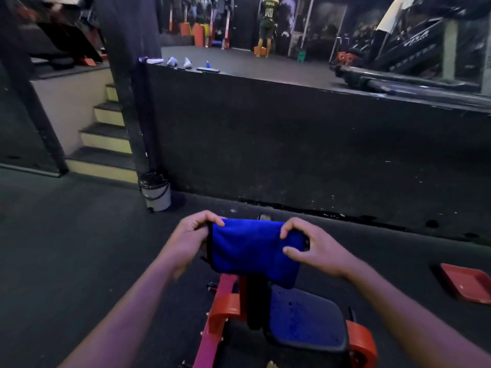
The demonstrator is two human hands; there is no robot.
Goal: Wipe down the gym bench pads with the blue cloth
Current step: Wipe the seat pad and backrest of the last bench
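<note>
The blue cloth (pixel 252 249) is stretched between both hands in the lower middle of the head view, folded over so it hangs down. My left hand (pixel 190 241) pinches its left edge; my right hand (pixel 316 249) grips its right edge with thumb and fingers. Below the cloth is the bench's dark seat pad (pixel 305 318), reflecting blue, on a pink and red frame (pixel 225 309). The cloth hangs above the pad's far end; whether it touches the bench behind it I cannot tell.
A dark raised platform wall (pixel 292 144) runs across ahead. A small white bin (pixel 156 192) stands at its foot by the steps (pixel 106 136). A red tray-like plate (pixel 465 284) lies on the floor at right. A person (pixel 268 25) stands far back.
</note>
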